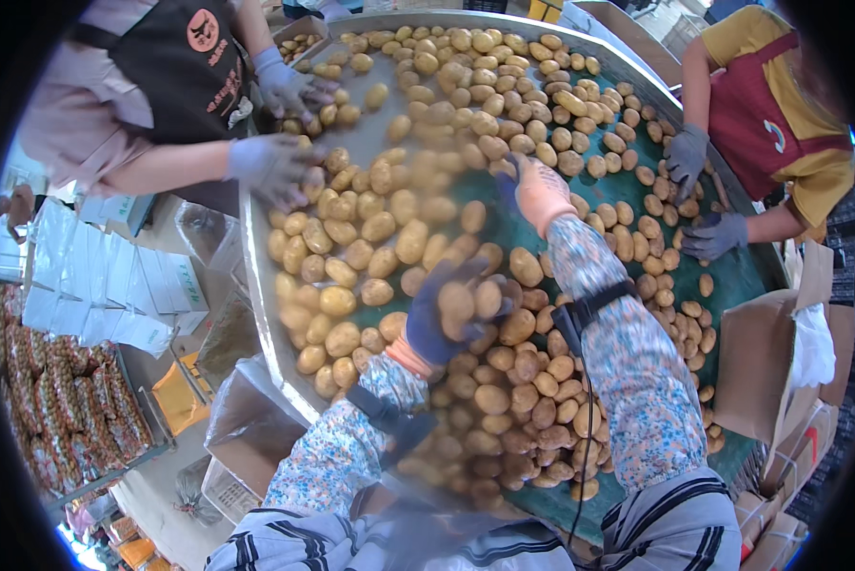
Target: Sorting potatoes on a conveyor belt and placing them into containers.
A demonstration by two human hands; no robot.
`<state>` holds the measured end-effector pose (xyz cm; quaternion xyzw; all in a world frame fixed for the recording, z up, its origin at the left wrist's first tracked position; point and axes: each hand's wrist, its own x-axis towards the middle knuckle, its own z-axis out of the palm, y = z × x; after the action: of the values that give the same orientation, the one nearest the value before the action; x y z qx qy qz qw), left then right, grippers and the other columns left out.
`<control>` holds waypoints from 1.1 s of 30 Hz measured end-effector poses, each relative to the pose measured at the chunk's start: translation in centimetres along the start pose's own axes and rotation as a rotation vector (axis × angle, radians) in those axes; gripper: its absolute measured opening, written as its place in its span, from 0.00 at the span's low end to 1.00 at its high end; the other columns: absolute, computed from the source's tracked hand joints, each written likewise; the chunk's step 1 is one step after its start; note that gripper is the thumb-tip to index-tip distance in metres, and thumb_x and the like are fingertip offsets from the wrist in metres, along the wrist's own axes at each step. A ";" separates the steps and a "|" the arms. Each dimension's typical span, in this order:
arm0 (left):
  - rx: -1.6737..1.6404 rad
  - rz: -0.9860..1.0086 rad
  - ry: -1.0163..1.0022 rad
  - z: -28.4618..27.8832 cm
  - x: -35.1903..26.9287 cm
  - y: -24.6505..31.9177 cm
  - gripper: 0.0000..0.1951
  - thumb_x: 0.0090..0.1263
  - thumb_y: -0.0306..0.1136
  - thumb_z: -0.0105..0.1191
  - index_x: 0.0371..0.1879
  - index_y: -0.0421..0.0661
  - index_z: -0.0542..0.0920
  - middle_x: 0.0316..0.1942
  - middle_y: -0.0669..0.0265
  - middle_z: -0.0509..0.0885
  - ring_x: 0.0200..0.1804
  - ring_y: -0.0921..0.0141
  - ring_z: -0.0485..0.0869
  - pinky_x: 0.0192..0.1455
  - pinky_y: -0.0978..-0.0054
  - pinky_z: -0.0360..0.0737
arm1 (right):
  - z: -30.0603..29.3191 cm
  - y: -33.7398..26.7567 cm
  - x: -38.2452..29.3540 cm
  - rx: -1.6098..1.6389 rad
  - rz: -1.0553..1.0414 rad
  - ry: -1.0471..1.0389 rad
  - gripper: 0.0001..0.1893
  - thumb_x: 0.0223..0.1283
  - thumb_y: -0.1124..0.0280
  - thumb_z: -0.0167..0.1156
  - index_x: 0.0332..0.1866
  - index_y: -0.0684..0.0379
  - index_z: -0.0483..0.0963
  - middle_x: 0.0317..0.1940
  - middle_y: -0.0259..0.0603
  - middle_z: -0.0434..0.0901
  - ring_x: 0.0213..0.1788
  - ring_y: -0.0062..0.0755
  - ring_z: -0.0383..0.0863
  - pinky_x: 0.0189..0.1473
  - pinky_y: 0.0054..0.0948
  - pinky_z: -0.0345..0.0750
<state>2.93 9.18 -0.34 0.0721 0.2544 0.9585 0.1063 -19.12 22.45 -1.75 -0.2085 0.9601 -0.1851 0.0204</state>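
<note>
Many potatoes (491,400) lie spread and piled over a large metal-rimmed sorting table (260,321) with a green surface. My left hand (445,314), in a dark blue and orange glove, is turned palm up with a few potatoes (457,302) in it, above the near middle of the table. Farther out, my right hand (538,187), in a similar glove, reaches among the potatoes with its fingertips beside one; whether it grips that one is hidden. Patterned sleeves cover both my forearms, with a black strap around each. Part of the view is blurred.
At the left, a co-worker's gloved hands (274,168) are over the potatoes. At the right, another person's gloved hands (713,235) touch potatoes near the rim. Open cardboard boxes (756,364) stand at the right edge; a plastic-lined box (252,421) stands at the lower left.
</note>
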 end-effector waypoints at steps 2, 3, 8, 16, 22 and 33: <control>-0.736 -0.186 0.027 -0.1 -0.6 0.4 0.25 0.79 0.41 0.44 0.72 0.49 0.61 0.70 0.53 0.66 0.67 0.53 0.73 0.50 0.66 0.83 | 0.9 -0.3 1.4 -0.164 0.066 -0.062 0.25 0.64 0.63 0.57 0.67 0.52 0.69 0.50 0.51 0.83 0.52 0.50 0.83 0.55 0.41 0.78; -0.734 -0.185 0.034 0.3 -0.9 0.6 0.25 0.79 0.41 0.44 0.72 0.49 0.61 0.70 0.53 0.66 0.67 0.53 0.73 0.50 0.66 0.83 | 1.2 0.0 1.9 -0.143 0.081 -0.098 0.25 0.64 0.64 0.56 0.68 0.49 0.68 0.50 0.51 0.82 0.53 0.50 0.82 0.55 0.43 0.77; -0.162 -0.156 0.432 -0.5 -2.4 2.4 0.32 0.72 0.67 0.38 0.55 0.52 0.76 0.68 0.57 0.70 0.68 0.52 0.70 0.43 0.60 0.80 | 1.8 1.3 1.0 -0.027 -0.005 -0.028 0.19 0.64 0.72 0.48 0.60 0.52 0.72 0.45 0.51 0.83 0.51 0.52 0.82 0.52 0.47 0.78; -0.162 -0.237 0.565 1.1 -2.1 1.6 0.23 0.74 0.58 0.43 0.50 0.50 0.75 0.55 0.61 0.80 0.55 0.56 0.80 0.43 0.62 0.81 | 1.5 1.4 -2.1 0.164 -0.079 0.001 0.24 0.61 0.68 0.64 0.61 0.61 0.70 0.49 0.52 0.82 0.52 0.49 0.82 0.53 0.42 0.78; 0.520 -0.170 0.415 2.6 -1.2 1.4 0.24 0.75 0.43 0.45 0.66 0.45 0.70 0.47 0.67 0.80 0.43 0.75 0.80 0.34 0.81 0.76 | -3.9 -2.0 -12.7 1.154 -0.059 -0.425 0.21 0.60 0.65 0.69 0.56 0.63 0.78 0.44 0.42 0.85 0.44 0.24 0.81 0.49 0.26 0.79; 0.112 -0.340 0.423 5.6 -0.5 2.3 0.18 0.74 0.34 0.48 0.58 0.39 0.77 0.49 0.69 0.82 0.48 0.76 0.79 0.51 0.81 0.76 | -8.8 -3.9 -15.2 0.910 -0.155 -0.456 0.21 0.62 0.71 0.65 0.62 0.54 0.77 0.40 0.36 0.87 0.38 0.21 0.84 0.44 0.23 0.80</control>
<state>4.09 9.73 5.60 -0.1678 0.3318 0.9051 0.2063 -4.74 28.38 7.33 -0.2840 0.7352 -0.5349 0.3043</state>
